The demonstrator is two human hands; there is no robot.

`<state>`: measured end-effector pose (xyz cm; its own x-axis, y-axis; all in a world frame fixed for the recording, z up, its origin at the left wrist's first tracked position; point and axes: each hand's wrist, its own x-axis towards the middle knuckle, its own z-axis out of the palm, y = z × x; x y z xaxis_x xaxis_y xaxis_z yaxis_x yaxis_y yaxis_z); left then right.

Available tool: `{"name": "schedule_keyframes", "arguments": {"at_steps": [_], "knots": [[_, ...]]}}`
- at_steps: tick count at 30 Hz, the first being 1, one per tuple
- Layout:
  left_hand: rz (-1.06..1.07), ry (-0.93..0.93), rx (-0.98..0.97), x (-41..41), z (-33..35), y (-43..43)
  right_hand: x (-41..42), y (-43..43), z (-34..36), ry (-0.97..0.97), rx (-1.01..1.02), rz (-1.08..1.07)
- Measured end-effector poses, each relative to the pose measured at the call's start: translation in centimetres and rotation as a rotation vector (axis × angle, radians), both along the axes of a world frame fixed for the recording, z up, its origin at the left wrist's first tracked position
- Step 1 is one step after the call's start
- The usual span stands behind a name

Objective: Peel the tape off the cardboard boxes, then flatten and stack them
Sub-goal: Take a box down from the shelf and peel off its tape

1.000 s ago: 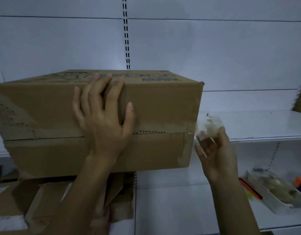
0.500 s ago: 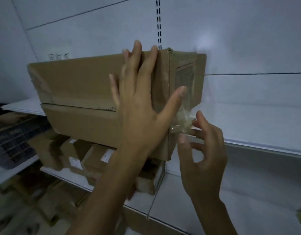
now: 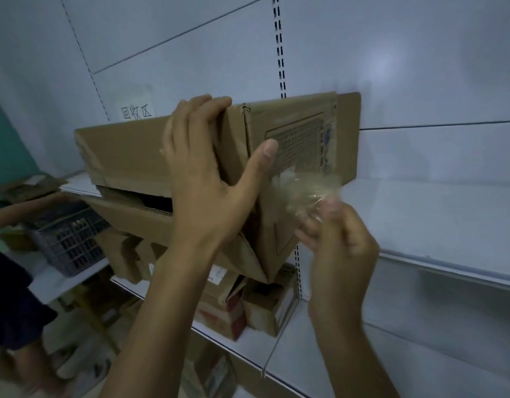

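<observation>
As the right hand (image 3: 340, 248) pinches the tape (image 3: 305, 188) away, the box (image 3: 124, 150) has opened at its seam; left hand (image 3: 207, 185) fingers (image 3: 202, 107) hook its top

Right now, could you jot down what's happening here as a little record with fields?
left hand: grips the cardboard box at its top corner
right hand: pinches the tape, blurred
tape: clear, crumpled, beside the box's end face
cardboard box: front seam gaping, at the white shelf
below: smaller boxes
far left: grey crate
</observation>
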<state>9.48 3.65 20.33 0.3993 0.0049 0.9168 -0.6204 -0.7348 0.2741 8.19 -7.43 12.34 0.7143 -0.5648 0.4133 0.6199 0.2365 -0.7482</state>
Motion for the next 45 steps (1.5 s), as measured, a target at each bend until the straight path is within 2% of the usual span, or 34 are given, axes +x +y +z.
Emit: {"name": "schedule_keyframes", "arguments": {"at_steps": [1,2,4,7,10,13,15,17,19,23,25,27,30,35,37,39,43,45], "knots": [[0.002,-0.002,-0.001,0.1,0.0,0.1,0.6,-1.0,0.2,0.103,0.268,0.248],[0.012,-0.016,0.006,0.3,-0.1,0.1,1.4,-2.0,0.1,0.168,0.419,0.423],[0.025,-0.082,0.001,1.0,-0.6,-0.3,2.8,-3.1,-0.2,0.254,0.458,0.532],[0.015,-0.228,-0.103,2.3,-1.1,-1.3,3.9,-2.7,0.0,0.290,0.324,0.352],[-0.004,-0.298,-0.162,3.4,-1.4,-1.4,4.8,-2.2,0.1,0.261,0.147,0.117],[-0.013,-0.335,-0.147,3.8,-1.7,-1.1,4.9,-1.6,0.6,0.105,-0.044,-0.149],[0.001,-0.335,-0.149,4.0,-1.7,-1.2,4.7,-0.8,0.7,-0.015,-0.177,-0.238],[0.034,-0.331,-0.157,4.5,-1.8,-1.2,4.4,0.0,0.5,-0.097,-0.227,-0.204],[0.066,-0.333,-0.155,5.1,-1.8,-1.3,4.0,0.7,0.5,-0.130,-0.209,-0.062],[0.094,-0.336,-0.139,6.3,-1.9,-1.7,5.8,0.7,0.3,0.058,-0.205,0.047],[0.107,-0.327,-0.140,6.5,-1.9,-1.7,6.9,0.2,0.4,0.161,-0.125,0.081],[0.111,-0.326,-0.129,6.7,-2.0,-1.6,7.5,-1.0,0.7,0.244,0.057,0.144],[0.110,-0.322,-0.131,6.8,-2.0,-1.6,6.5,-2.5,0.4,0.205,0.353,0.274],[0.088,-0.270,-0.116,6.5,-2.4,-1.4,2.7,-1.8,0.5,0.107,0.326,0.329],[0.072,-0.232,-0.057,6.4,-2.9,-0.9,0.9,-1.4,1.3,0.034,0.359,0.303],[0.028,-0.197,0.003,6.2,-4.0,-0.5,-0.9,-1.3,2.1,0.019,0.306,0.211],[-0.138,-0.158,0.053,4.5,-7.6,0.3,-4.0,0.3,1.8,0.147,0.128,-0.001],[-0.210,-0.147,0.054,3.2,-9.4,1.3,-5.6,1.2,0.2,0.213,0.101,-0.086]]}}
